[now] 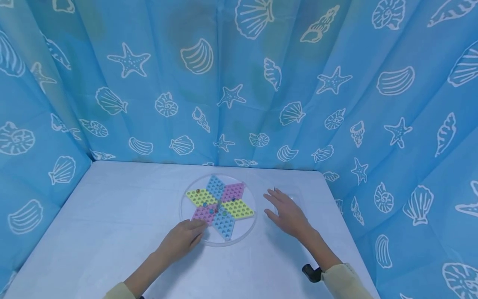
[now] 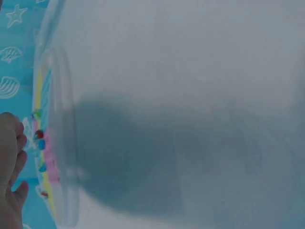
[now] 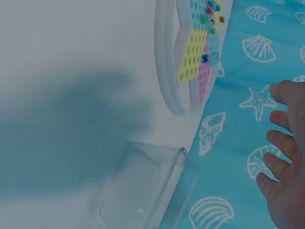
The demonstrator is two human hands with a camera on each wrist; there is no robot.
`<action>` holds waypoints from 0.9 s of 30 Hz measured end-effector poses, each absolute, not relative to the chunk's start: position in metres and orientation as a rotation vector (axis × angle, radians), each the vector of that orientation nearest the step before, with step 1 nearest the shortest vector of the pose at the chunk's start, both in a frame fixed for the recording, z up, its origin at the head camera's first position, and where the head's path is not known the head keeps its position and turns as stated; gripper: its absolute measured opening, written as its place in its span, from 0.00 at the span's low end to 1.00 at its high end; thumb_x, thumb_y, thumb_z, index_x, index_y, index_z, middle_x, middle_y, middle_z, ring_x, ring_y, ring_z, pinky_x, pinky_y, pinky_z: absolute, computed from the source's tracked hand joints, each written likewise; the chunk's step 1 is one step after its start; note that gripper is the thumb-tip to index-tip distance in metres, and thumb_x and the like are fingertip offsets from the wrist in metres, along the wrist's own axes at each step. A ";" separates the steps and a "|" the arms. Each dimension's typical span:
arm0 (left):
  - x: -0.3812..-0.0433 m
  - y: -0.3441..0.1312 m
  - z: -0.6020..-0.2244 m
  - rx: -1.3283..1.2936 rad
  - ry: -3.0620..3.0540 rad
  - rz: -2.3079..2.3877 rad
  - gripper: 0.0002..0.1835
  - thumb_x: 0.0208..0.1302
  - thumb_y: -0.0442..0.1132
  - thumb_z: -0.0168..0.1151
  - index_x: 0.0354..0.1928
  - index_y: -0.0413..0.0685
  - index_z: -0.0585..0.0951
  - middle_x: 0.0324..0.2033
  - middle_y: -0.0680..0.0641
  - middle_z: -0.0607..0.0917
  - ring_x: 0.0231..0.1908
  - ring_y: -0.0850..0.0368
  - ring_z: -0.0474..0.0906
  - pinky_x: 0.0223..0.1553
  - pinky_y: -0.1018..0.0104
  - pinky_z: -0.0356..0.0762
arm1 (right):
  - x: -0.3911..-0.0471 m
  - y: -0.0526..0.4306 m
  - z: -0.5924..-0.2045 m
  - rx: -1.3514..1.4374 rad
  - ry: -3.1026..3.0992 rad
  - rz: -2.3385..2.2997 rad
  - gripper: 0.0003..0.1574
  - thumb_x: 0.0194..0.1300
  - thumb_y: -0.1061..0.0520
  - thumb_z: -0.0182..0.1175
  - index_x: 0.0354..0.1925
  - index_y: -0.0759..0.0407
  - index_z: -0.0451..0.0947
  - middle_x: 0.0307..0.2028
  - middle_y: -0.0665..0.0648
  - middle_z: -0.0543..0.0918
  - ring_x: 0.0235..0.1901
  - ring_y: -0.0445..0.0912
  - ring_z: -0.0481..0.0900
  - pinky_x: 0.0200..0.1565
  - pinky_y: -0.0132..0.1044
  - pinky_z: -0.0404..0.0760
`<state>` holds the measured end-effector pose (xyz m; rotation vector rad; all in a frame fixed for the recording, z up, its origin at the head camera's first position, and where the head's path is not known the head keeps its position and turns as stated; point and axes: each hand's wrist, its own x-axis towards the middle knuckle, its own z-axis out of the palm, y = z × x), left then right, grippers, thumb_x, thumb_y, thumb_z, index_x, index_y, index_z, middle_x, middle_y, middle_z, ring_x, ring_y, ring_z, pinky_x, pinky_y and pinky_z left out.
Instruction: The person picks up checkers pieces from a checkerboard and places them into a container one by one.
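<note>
Blue fabric (image 1: 242, 54) hangs in loose vertical folds behind a white surface (image 1: 93, 216) and along its left and right sides, enclosing it like a booth. White outlines of starfish (image 1: 130, 62), fan-shaped scallops (image 1: 181, 145) and coiled shells (image 1: 166, 104) are printed across it. Dull darker patches (image 1: 190, 25) blot the upper back fabric, though whether they are stains or shading is hard to tell. Light falls evenly, leaving soft bluish shadows (image 2: 128, 157) on the surface.
</note>
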<state>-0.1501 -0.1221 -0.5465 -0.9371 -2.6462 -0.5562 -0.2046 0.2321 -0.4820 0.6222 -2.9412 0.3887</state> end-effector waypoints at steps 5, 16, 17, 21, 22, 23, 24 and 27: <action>-0.150 -0.122 -0.560 -1.049 -2.543 -0.472 0.20 0.59 0.35 0.71 0.54 0.43 0.83 0.52 0.44 0.85 0.54 0.47 0.81 0.57 0.44 0.78 | -0.200 0.223 -0.487 0.646 -2.934 0.432 0.33 0.69 0.48 0.63 0.69 0.54 0.72 0.70 0.57 0.69 0.72 0.55 0.61 0.66 0.56 0.69; -0.159 -0.127 -0.587 -1.206 -2.392 -0.457 0.20 0.57 0.36 0.71 0.53 0.44 0.84 0.55 0.44 0.84 0.54 0.48 0.80 0.57 0.46 0.78 | -0.194 0.199 -0.500 0.611 -3.007 0.651 0.33 0.71 0.47 0.60 0.70 0.51 0.70 0.71 0.55 0.68 0.73 0.53 0.58 0.69 0.56 0.65; -0.159 -0.128 -0.588 -1.212 -2.391 -0.449 0.20 0.57 0.36 0.71 0.53 0.44 0.84 0.54 0.44 0.84 0.55 0.48 0.81 0.57 0.45 0.78 | -0.194 0.196 -0.502 0.614 -3.010 0.683 0.33 0.71 0.47 0.60 0.70 0.51 0.69 0.71 0.55 0.68 0.73 0.53 0.58 0.69 0.56 0.64; -0.159 -0.130 -0.591 -1.217 -2.419 -0.441 0.19 0.59 0.37 0.69 0.54 0.46 0.84 0.54 0.45 0.84 0.56 0.47 0.80 0.57 0.42 0.77 | -0.192 0.186 -0.507 0.598 -3.037 0.784 0.32 0.72 0.47 0.58 0.71 0.51 0.69 0.71 0.55 0.67 0.73 0.53 0.58 0.70 0.55 0.63; -0.159 -0.130 -0.592 -1.214 -2.430 -0.443 0.19 0.60 0.37 0.69 0.54 0.46 0.84 0.55 0.46 0.84 0.56 0.47 0.80 0.57 0.41 0.77 | -0.192 0.184 -0.509 0.591 -3.043 0.805 0.32 0.72 0.47 0.58 0.71 0.51 0.69 0.72 0.56 0.67 0.73 0.53 0.58 0.70 0.55 0.63; -0.159 -0.130 -0.593 -1.210 -2.441 -0.449 0.19 0.60 0.37 0.68 0.55 0.47 0.84 0.55 0.46 0.84 0.57 0.47 0.79 0.58 0.41 0.77 | -0.192 0.182 -0.511 0.582 -3.048 0.833 0.32 0.72 0.47 0.58 0.71 0.51 0.69 0.72 0.56 0.67 0.73 0.53 0.58 0.71 0.55 0.62; -0.159 -0.130 -0.595 -1.206 -2.449 -0.448 0.19 0.60 0.38 0.68 0.55 0.47 0.84 0.56 0.47 0.84 0.58 0.47 0.78 0.58 0.40 0.76 | -0.193 0.180 -0.513 0.571 -3.053 0.852 0.32 0.72 0.47 0.58 0.71 0.51 0.68 0.72 0.56 0.66 0.73 0.53 0.59 0.71 0.54 0.63; -0.159 -0.130 -0.600 -1.193 -2.474 -0.439 0.20 0.62 0.39 0.67 0.57 0.48 0.83 0.57 0.47 0.83 0.60 0.47 0.76 0.60 0.40 0.73 | -0.197 0.177 -0.522 0.561 -3.047 0.917 0.32 0.72 0.49 0.60 0.71 0.52 0.68 0.71 0.57 0.67 0.72 0.54 0.61 0.70 0.53 0.64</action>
